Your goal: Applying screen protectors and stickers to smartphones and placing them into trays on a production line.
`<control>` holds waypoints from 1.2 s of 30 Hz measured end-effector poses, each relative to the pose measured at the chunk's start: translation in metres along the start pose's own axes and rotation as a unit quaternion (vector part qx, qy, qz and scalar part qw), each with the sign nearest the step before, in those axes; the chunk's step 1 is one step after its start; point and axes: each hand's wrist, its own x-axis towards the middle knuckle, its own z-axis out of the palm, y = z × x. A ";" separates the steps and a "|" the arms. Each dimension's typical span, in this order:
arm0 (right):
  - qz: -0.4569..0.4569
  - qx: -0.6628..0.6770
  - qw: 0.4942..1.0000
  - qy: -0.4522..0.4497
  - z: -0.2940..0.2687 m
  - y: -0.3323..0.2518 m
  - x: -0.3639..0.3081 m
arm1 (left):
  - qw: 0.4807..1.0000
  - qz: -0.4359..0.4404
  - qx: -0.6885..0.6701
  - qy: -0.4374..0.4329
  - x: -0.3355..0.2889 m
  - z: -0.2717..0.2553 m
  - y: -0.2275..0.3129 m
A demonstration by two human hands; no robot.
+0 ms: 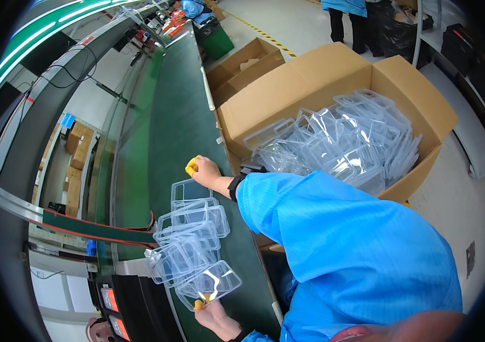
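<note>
At the lower end of a pile of clear plastic trays, my left hand pinches the rim of one clear tray. Yellow covers sit on its fingertips, one seen through or against the plastic. My right hand, with a black band at the wrist, is just past the far end of the pile. Its yellow-covered fingers are curled together beside the farthest tray. Whatever lies between them, if anything, is hidden. The trays overlap unevenly on a dark green belt.
Right of the belt, a large open cardboard box is heaped with clear plastic trays. A smaller carton and a green bin stand beyond it. A green-and-red band crosses at left, above black equipment. Other people stand far off.
</note>
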 end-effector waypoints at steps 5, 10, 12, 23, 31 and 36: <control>0.020 0.011 1.000 -0.003 -0.001 0.003 0.004 | 0.974 0.118 0.191 -0.034 -0.030 -0.020 0.016; -0.004 -0.007 1.000 -0.001 0.002 0.001 0.006 | 0.906 0.193 0.376 -0.034 -0.032 -0.047 0.017; 0.001 -0.007 1.000 -0.001 -0.006 0.001 0.006 | 0.961 0.127 0.237 -0.072 0.062 -0.167 -0.028; -0.005 -0.022 1.000 0.009 -0.007 -0.001 -0.003 | 0.920 0.167 0.316 0.161 0.001 -0.066 0.015; 0.001 -0.015 1.000 0.011 -0.004 0.005 0.007 | 0.980 0.051 -0.127 0.143 -0.001 -0.009 0.008; 0.008 -0.012 1.000 -0.002 0.002 0.028 0.017 | 0.970 0.057 -0.063 0.229 -0.023 0.000 0.030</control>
